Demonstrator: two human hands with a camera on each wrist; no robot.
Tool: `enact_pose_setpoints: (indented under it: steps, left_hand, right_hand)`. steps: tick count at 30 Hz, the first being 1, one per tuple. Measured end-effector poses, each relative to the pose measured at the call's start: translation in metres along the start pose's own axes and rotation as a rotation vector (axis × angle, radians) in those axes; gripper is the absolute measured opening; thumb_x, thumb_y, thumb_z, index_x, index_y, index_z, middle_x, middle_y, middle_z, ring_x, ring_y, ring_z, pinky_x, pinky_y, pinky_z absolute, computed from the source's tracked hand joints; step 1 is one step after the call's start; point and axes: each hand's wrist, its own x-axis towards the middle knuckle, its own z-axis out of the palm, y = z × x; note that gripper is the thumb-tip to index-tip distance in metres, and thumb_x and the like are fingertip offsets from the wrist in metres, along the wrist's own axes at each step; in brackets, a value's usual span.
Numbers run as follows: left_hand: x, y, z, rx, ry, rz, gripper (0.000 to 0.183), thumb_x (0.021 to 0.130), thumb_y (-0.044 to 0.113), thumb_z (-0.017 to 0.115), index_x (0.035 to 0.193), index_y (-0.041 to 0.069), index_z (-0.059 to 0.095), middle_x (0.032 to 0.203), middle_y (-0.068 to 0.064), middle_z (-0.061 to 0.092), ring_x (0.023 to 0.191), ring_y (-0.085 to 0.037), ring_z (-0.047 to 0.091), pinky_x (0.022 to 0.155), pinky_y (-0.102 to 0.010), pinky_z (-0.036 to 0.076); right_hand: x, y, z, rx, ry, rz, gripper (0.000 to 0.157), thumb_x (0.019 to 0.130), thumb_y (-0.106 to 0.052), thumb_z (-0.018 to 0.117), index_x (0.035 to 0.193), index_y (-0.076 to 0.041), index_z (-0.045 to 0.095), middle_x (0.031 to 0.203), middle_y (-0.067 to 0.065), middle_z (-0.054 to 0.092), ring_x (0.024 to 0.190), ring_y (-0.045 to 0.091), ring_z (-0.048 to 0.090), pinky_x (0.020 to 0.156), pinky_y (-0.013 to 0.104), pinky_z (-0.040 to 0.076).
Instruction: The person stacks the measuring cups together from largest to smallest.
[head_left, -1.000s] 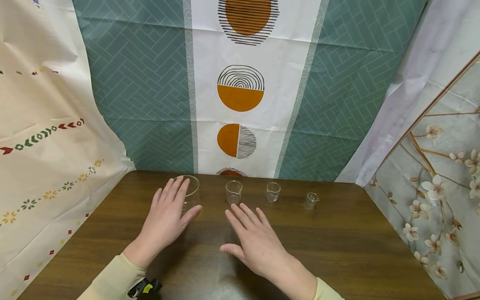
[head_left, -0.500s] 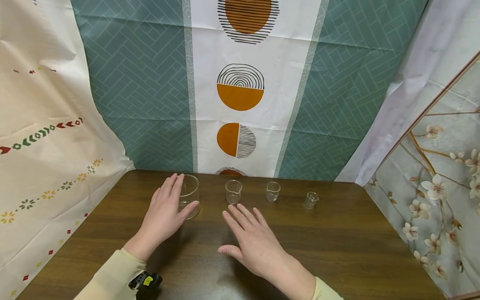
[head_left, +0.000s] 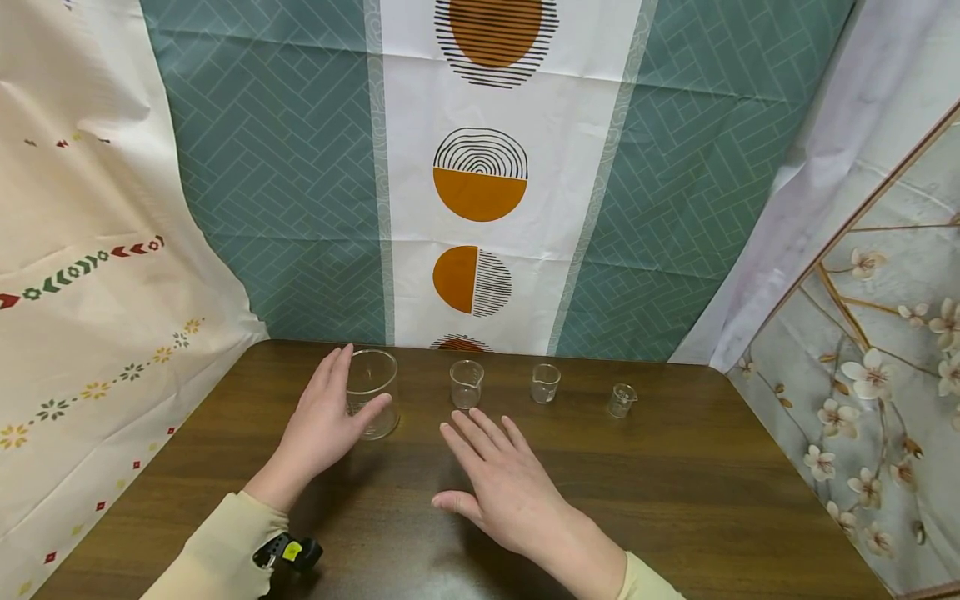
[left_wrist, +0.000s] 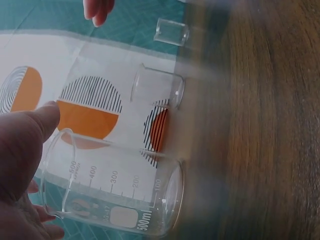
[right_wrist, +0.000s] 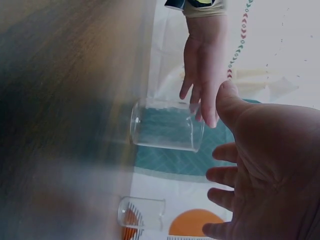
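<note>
A large clear glass beaker [head_left: 381, 392], marked 500ml in the left wrist view, stands upright at the back left of the table. My left hand [head_left: 318, 417] is at its left side, thumb spread from fairly straight fingers near the rim; whether it touches the glass I cannot tell. Over the table's middle, my right hand [head_left: 510, 483] has its fingers extended and holds nothing. Just beyond those fingertips stands a smaller beaker [head_left: 467, 385]. To its right come another small beaker [head_left: 545, 384] and the smallest beaker [head_left: 622, 401].
The beakers stand in a row near the back edge of the dark wooden table [head_left: 675, 500]. A patterned cloth [head_left: 480, 208] hangs behind it, with a cream cloth [head_left: 90, 333] at left and a floral one [head_left: 862, 417] at right. A black strap [head_left: 288, 550] is on my left wrist.
My left hand has shifted left from in front of the large beaker, leaving more of the glass visible. My right hand has drifted slightly left. The beakers stay put.
</note>
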Motion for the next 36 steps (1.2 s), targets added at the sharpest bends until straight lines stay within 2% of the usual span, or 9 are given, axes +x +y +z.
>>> enact_pose_setpoints:
  steps: [5, 10, 15, 21, 28, 36]
  left_hand:
    - [0.002, -0.004, 0.001, -0.002, -0.023, -0.027, 0.106, 0.104, 0.051, 0.076, 0.173, -0.004, 0.017, 0.175, -0.035, 0.021, 0.160, -0.055, 0.024, 0.123, -0.076, 0.027]
    - [0.003, -0.006, 0.001, -0.001, -0.035, -0.041, 0.102, 0.105, 0.051, 0.075, 0.172, -0.003, 0.022, 0.173, -0.036, 0.022, 0.159, -0.057, 0.025, 0.121, -0.077, 0.028]
    - [0.002, -0.006, 0.002, 0.015, -0.016, -0.018, 0.090, 0.105, 0.044, 0.077, 0.165, -0.006, 0.034, 0.169, -0.039, 0.029, 0.156, -0.058, 0.029, 0.121, -0.077, 0.030]
    - [-0.001, -0.006, 0.002, 0.031, -0.006, -0.006, 0.072, 0.105, 0.038, 0.079, 0.150, -0.010, 0.050, 0.166, -0.041, 0.032, 0.155, -0.060, 0.031, 0.121, -0.076, 0.030]
    - [-0.005, -0.002, 0.000, 0.047, -0.023, 0.001, 0.059, 0.105, 0.039, 0.078, 0.139, -0.006, 0.061, 0.166, -0.044, 0.030, 0.156, -0.064, 0.026, 0.123, -0.077, 0.025]
    - [-0.013, 0.006, -0.001, 0.098, -0.033, 0.062, 0.051, 0.106, 0.039, 0.077, 0.135, -0.001, 0.065, 0.165, -0.045, 0.031, 0.153, -0.067, 0.028, 0.119, -0.081, 0.027]
  right_hand:
    - [0.001, 0.000, 0.000, 0.000, -0.006, -0.004, 0.081, 0.107, -0.064, 0.061, 0.167, -0.011, 0.049, 0.175, 0.010, 0.041, 0.162, 0.031, 0.035, 0.126, 0.061, 0.034]
    - [0.001, 0.000, 0.000, 0.005, -0.013, -0.002, 0.081, 0.107, -0.064, 0.061, 0.167, -0.011, 0.049, 0.175, 0.009, 0.040, 0.163, 0.031, 0.035, 0.127, 0.061, 0.034]
    - [0.001, 0.001, 0.000, 0.007, -0.016, 0.001, 0.081, 0.106, -0.064, 0.061, 0.167, -0.012, 0.049, 0.175, 0.009, 0.040, 0.163, 0.031, 0.034, 0.127, 0.060, 0.033]
    - [0.000, 0.002, -0.001, 0.005, -0.032, -0.001, 0.081, 0.106, -0.064, 0.061, 0.167, -0.012, 0.049, 0.175, 0.009, 0.040, 0.163, 0.031, 0.034, 0.127, 0.060, 0.033]
    - [0.000, 0.002, -0.001, -0.003, -0.055, -0.005, 0.080, 0.107, -0.064, 0.061, 0.167, -0.013, 0.048, 0.175, 0.009, 0.040, 0.163, 0.030, 0.034, 0.127, 0.060, 0.033]
    - [0.001, 0.004, -0.002, 0.015, -0.075, 0.007, 0.081, 0.106, -0.063, 0.062, 0.168, -0.013, 0.047, 0.176, 0.009, 0.039, 0.163, 0.031, 0.033, 0.128, 0.060, 0.031]
